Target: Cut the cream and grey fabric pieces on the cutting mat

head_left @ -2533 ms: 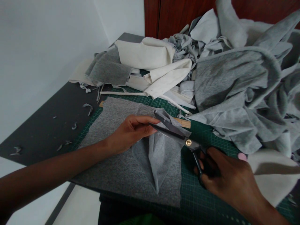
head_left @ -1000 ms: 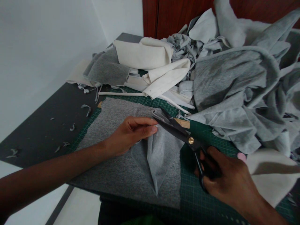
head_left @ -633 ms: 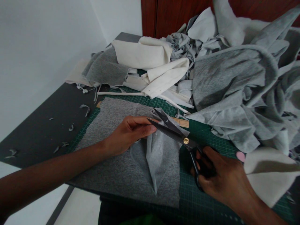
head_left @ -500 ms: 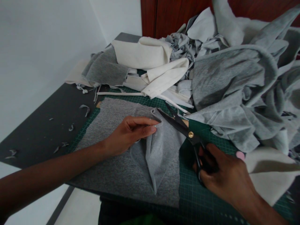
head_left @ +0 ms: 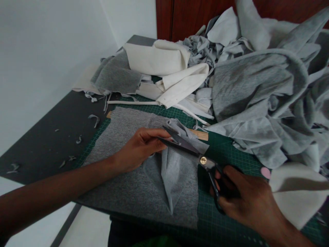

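A piece of grey fabric [head_left: 110, 185] lies over the green cutting mat [head_left: 218, 223], with part of it lifted into a fold. My left hand [head_left: 144, 147] pinches that fold between thumb and fingers. In my right hand [head_left: 246, 195] is a pair of black scissors [head_left: 203, 160] with a brass-coloured pivot, my fingers through the handles. The blades are parted and lie across the raised fold, their tips right by my left fingertips. Whether the fabric is between the blades I cannot tell.
Behind the mat are cream fabric pieces [head_left: 156, 60] and a heap of grey cloth [head_left: 257, 85] on the right. A wooden ruler [head_left: 200, 134] shows beyond the fabric. A pink disc [head_left: 265, 172] sits near my right wrist. Small scraps [head_left: 94, 120] dot the dark table.
The scissors have shifted left and toward me, their tips moving from beyond the fold to beside my left fingers. More of the ruler shows. My left hand keeps its pinch.
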The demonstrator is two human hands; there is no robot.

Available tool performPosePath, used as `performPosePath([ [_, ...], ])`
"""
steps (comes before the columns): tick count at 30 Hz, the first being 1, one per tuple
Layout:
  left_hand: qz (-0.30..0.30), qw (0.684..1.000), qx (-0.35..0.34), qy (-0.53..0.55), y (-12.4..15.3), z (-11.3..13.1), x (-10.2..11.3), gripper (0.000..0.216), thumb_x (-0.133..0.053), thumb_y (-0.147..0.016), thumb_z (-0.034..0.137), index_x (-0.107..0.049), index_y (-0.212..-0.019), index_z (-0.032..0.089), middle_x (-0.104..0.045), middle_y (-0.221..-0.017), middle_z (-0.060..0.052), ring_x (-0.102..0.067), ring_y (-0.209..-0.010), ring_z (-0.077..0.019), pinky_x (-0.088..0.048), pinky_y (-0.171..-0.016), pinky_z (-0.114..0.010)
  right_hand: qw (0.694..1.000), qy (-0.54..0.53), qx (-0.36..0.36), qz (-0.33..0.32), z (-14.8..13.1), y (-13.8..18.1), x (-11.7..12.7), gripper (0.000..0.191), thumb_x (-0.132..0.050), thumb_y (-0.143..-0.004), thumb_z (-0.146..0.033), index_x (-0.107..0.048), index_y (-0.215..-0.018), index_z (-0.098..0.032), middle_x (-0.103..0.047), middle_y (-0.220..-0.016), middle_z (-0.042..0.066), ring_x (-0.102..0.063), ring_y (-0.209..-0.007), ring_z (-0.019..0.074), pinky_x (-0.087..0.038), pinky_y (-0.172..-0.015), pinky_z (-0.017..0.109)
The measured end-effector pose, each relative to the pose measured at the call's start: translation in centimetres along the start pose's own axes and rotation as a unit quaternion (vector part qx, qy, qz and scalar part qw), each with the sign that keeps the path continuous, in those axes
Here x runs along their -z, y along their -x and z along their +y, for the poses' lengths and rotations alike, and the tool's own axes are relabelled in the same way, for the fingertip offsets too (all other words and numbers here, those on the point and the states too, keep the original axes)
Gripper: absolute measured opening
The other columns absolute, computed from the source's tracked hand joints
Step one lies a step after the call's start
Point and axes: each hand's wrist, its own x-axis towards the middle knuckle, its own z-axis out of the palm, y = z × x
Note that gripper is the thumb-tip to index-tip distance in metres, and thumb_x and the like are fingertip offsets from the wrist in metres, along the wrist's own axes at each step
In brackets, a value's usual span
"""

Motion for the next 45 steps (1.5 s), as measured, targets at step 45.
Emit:
performPosePath([
  [45,0.003,0.999,0.041,0.022,0.06,0.19,-0.21,0.011,-0.083,-0.071,0.024,-0.079,-0.081,0.020,-0.069,-0.066,0.002,-0.055,-0.055,-0.0059,-0.040,-0.048,-0.015,0.992,0.112,0.039,0.031,0.85,-0.03,0.34,0.008,-0.046,-0.089,-0.022,-0.048,-0.081,-0.023,-0.049,-0.057,-0.006,-0.050,-0.044,0.0104,-0.031,-0.047,0.025],
])
